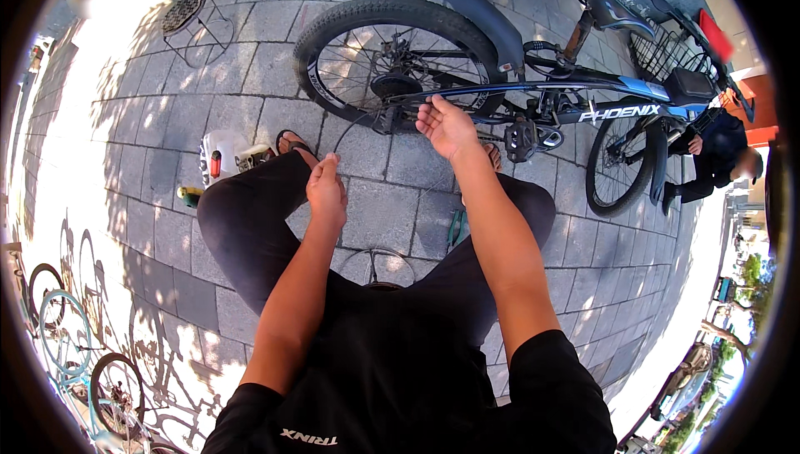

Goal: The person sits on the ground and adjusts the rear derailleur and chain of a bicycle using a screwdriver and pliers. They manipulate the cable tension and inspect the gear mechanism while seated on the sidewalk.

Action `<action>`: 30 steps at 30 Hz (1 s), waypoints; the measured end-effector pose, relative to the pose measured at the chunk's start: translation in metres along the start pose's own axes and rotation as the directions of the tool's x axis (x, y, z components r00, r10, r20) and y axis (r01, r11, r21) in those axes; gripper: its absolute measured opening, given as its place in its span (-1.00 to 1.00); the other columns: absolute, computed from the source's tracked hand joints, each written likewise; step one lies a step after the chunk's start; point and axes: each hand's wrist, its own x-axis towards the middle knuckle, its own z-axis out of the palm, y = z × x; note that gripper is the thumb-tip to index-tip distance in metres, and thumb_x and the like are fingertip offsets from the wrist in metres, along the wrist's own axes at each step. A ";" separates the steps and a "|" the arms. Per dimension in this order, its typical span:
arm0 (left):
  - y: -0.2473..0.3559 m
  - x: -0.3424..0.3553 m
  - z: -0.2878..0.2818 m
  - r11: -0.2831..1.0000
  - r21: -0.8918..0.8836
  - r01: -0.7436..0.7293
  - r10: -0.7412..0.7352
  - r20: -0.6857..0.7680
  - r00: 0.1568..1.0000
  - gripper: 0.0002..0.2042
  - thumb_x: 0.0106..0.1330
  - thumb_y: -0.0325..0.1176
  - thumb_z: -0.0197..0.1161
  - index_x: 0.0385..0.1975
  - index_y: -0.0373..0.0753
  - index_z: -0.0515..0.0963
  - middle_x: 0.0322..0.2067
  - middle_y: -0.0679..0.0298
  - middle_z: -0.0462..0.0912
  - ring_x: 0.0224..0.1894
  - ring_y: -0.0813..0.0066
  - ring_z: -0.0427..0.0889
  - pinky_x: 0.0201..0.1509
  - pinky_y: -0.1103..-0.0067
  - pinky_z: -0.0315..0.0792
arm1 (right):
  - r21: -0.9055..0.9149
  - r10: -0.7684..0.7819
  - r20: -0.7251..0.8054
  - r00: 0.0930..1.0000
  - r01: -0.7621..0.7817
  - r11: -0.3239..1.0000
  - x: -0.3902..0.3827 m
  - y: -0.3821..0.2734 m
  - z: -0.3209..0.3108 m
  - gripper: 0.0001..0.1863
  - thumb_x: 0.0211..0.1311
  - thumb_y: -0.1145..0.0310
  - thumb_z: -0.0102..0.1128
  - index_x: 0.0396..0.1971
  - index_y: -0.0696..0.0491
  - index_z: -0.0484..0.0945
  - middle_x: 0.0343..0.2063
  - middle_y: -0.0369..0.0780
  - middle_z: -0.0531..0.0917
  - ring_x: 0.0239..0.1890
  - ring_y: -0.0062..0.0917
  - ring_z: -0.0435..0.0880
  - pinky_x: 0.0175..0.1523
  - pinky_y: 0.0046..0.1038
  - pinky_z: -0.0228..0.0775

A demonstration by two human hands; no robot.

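My left hand [329, 187] is closed, pinching the end of a thin dark cable [350, 129] that loops toward the bicycle's rear gears [396, 87]. My right hand [446, 129] has curled fingers just below the black-and-blue frame [542, 87], near that cable; what its fingertips hold is too small to make out. The bicycle lies crosswise in front of my knees, with its rear wheel [317, 67] at the left and a pedal [521, 142] right of my right hand. Green-handled tools [457, 227] lie on the paving inside my right knee.
A clear container [218, 147] with small items and a green bottle [190, 196] are left of my left knee. A wire-legged stool [185, 17] stands farther left. A person in dark clothes [717, 154] is beside the front wheel. More bicycles [117, 396] stand at lower left.
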 end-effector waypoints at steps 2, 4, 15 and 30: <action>-0.016 0.007 -0.005 0.998 -0.031 0.057 -0.057 -0.003 0.998 -0.77 0.50 -0.05 0.26 -0.25 -0.05 0.59 -0.63 0.60 0.25 -0.72 0.80 0.13 -0.70 0.66 -0.04 | -0.030 -0.001 -0.022 1.000 0.000 1.000 0.005 0.001 -0.008 -0.82 0.50 0.26 0.23 -0.17 0.08 0.61 -0.34 -0.21 0.71 -0.34 -0.42 0.70 -0.19 -0.28 0.65; -0.031 0.017 -0.004 0.999 -0.024 0.047 -0.048 -0.043 0.998 -0.77 0.49 -0.04 0.26 -0.24 -0.05 0.59 -0.62 0.60 0.25 -0.72 0.80 0.13 -0.69 0.66 -0.04 | -0.059 -0.006 -0.048 0.999 0.004 0.998 0.011 0.005 -0.013 -0.81 0.50 0.27 0.23 -0.17 0.09 0.61 -0.34 -0.21 0.71 -0.34 -0.42 0.71 -0.20 -0.29 0.65; -0.057 0.027 -0.003 0.995 0.011 0.102 -0.101 -0.054 0.993 -0.77 0.54 -0.07 0.17 -0.22 -0.08 0.55 -0.66 0.56 0.19 -0.74 0.74 0.11 -0.70 0.61 -0.05 | -0.160 -0.002 -0.148 0.989 -0.022 0.987 0.031 0.017 -0.007 -0.81 0.50 0.29 0.21 -0.25 0.12 0.58 -0.40 -0.19 0.71 -0.47 -0.46 0.71 -0.37 -0.34 0.68; -0.043 0.008 0.000 0.988 -0.091 0.124 -0.133 -0.102 0.986 -0.78 0.55 -0.11 0.11 -0.26 -0.09 0.51 -0.59 0.53 0.30 -0.72 0.71 0.13 -0.70 0.59 -0.04 | -0.176 0.137 -0.009 0.991 -0.136 0.975 0.048 0.020 -0.006 -0.79 0.55 0.29 0.11 -0.20 0.13 0.60 -0.38 -0.20 0.71 -0.39 -0.41 0.72 -0.26 -0.31 0.67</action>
